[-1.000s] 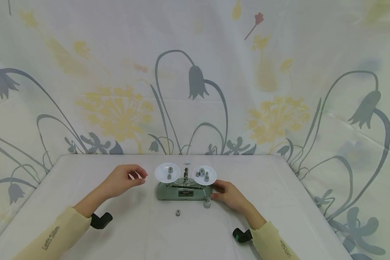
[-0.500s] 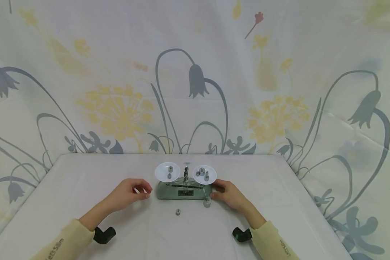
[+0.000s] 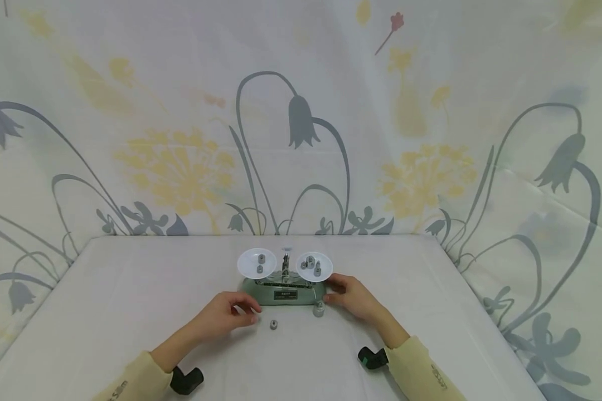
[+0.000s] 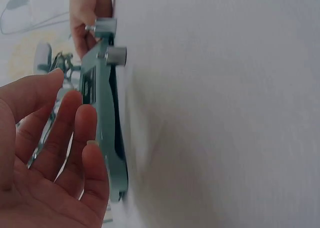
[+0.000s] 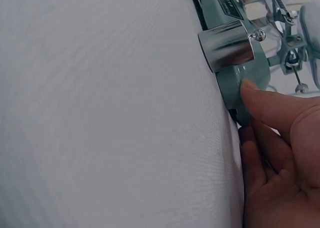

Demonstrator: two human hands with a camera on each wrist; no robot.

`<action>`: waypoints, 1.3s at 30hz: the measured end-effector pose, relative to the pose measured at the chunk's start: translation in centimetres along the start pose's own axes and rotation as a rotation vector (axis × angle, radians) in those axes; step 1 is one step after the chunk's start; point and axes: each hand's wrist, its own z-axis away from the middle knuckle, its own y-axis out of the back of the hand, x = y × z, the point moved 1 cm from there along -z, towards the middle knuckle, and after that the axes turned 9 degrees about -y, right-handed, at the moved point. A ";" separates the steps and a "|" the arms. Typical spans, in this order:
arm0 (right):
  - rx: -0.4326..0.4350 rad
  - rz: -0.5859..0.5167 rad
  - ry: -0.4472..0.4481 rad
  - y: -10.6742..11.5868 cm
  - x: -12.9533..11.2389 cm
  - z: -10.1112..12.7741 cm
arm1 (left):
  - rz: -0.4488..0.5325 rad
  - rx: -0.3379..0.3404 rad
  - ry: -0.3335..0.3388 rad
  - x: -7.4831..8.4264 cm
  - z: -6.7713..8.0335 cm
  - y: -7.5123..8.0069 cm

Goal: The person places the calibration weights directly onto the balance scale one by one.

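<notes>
We're at the scale point(image 3: 284, 291), green-based, sitting mid-counter with two white pans point(image 3: 257, 263) above it carrying small weights. Our left hand point(image 3: 229, 315) hovers just in front of the scale's left end, fingers relaxed and holding nothing, with a small weight point(image 3: 273, 324) lying just beside them. Our right hand point(image 3: 352, 297) rests fingertips against the scale's right end, fingers straight, not gripping; a larger weight point(image 3: 319, 309) stands right by them. To pick up that small weight well, we'd pinch lightly and keep clear of the base so the pans don't swing. The counter point(image 3: 130, 289) is white cloth; a floral curtain point(image 3: 180, 139) hangs behind the scale.
</notes>
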 end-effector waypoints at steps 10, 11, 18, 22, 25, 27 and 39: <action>-0.007 -0.020 0.000 0.1 -0.4 0.1 | 0.045 -0.028 -0.021 -0.3 -1.3 -2.6; -0.007 -0.022 0.002 0.1 -0.5 0.1 | 0.047 -0.033 -0.021 -0.4 -1.4 -2.7; -0.002 -0.013 -0.004 0.1 -0.4 0.2 | 0.053 -0.060 -0.033 -0.7 -1.9 -3.3; -0.007 -0.027 -0.010 0.0 -0.3 0.1 | 0.045 -0.092 -0.017 -0.7 -2.1 -3.4; -0.006 -0.030 -0.011 0.0 -0.2 0.1 | 0.024 -0.114 -0.007 -0.6 -2.1 -3.5; -0.004 -0.032 -0.011 0.0 -0.2 0.2 | 0.009 -0.124 -0.005 -0.5 -2.2 -3.5; -0.005 -0.042 -0.022 -0.2 -0.4 0.3 | -0.040 -0.122 0.007 -0.5 -2.2 -3.5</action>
